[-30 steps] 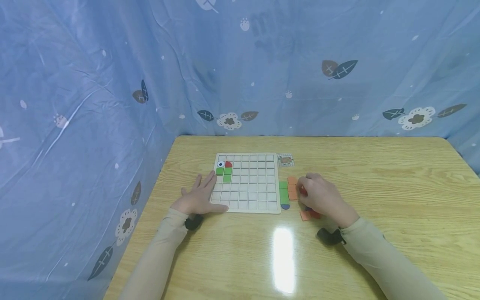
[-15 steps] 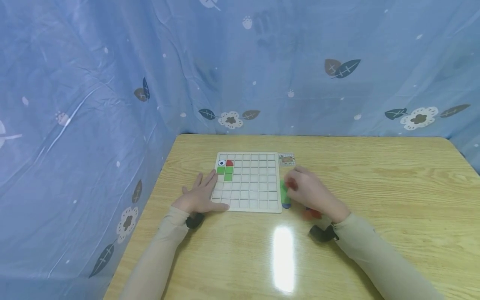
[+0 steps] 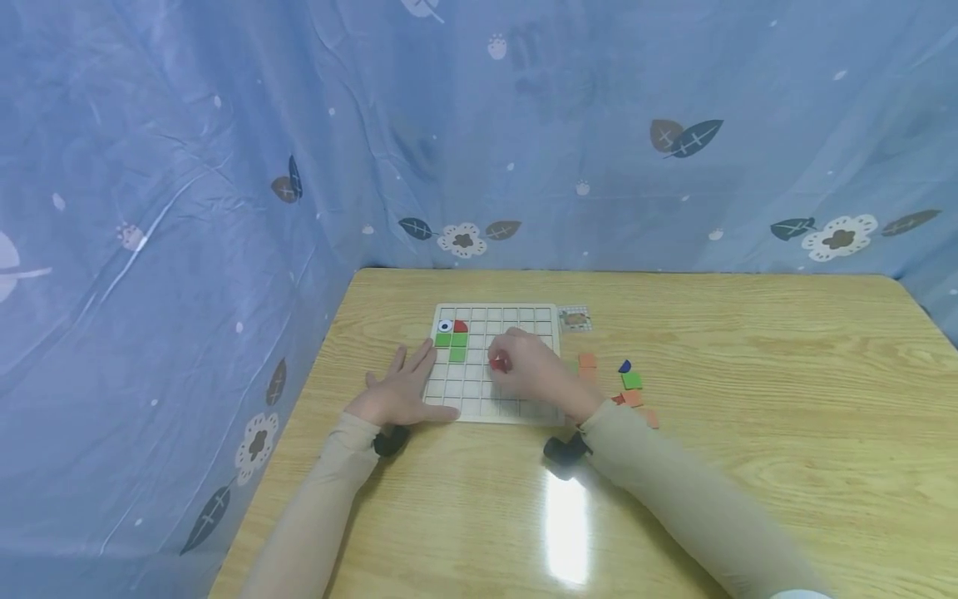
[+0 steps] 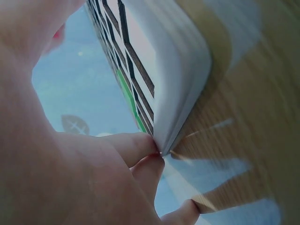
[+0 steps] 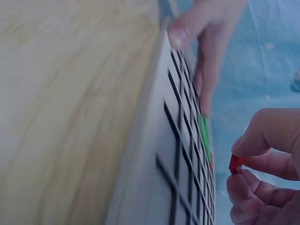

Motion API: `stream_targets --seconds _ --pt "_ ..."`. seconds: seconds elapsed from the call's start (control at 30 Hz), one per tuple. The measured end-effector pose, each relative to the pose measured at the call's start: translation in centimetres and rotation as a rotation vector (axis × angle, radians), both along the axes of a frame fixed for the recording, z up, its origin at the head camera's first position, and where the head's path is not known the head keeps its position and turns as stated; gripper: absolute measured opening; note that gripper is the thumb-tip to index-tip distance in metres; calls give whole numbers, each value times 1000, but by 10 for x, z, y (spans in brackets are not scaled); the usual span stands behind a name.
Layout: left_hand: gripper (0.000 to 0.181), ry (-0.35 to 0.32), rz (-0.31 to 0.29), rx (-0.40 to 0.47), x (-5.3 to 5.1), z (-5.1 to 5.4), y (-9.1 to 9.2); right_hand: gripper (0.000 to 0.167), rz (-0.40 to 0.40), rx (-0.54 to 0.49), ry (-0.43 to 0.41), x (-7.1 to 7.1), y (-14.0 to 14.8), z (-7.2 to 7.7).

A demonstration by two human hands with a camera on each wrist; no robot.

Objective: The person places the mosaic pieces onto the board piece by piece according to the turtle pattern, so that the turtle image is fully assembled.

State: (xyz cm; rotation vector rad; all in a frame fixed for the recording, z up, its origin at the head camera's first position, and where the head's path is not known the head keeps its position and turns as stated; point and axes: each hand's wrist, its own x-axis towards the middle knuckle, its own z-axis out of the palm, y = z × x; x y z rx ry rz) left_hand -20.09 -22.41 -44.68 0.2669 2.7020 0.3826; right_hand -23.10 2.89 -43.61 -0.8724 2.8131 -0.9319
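Note:
A pale gridded board [image 3: 524,314] lies on the table. Its upper left cells hold an eye tile [image 3: 445,326], a red rounded tile [image 3: 460,327] and several green tiles [image 3: 457,354]. The left hand [image 3: 397,401] rests with spread, straight fingers at the board's left edge, its thumb on the lower left corner. Over the middle of the board is the right hand [image 3: 533,366], pinching a small red piece [image 3: 497,364]; in the right wrist view this red piece [image 5: 236,164] is between thumb and fingertips, above the grid.
A small picture card [image 3: 575,319] lies by the board's upper right corner. Right of the board are orange tiles [image 3: 587,360], a green tile [image 3: 632,380] and a dark blue piece [image 3: 624,366], some partly behind the right forearm. A patterned blue curtain [image 3: 554,133] hangs behind the table.
The right hand has moved left from the loose pieces to above the board with a red piece, uncovering several pieces at the right. The left hand has stayed at the board's edge.

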Motion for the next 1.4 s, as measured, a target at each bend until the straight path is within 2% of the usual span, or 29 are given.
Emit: stream_targets --seconds 0.33,0.6,0.8,1.2,1.4 --pt "121 -10 -17 5 -1 2 2 6 60 4 -23 -9 -45 -1" --pt "120 -28 -36 -10 0 5 0 6 39 19 -76 -13 -63 -4" --pt "120 -31 -36 -12 1 6 0 4 27 50 -103 -15 -69 -11" --pt "121 -21 -30 -9 0 3 0 9 20 67 -78 -16 -70 -17" --pt "121 -22 -27 -5 1 4 -1 7 22 64 -72 -15 -68 -18"
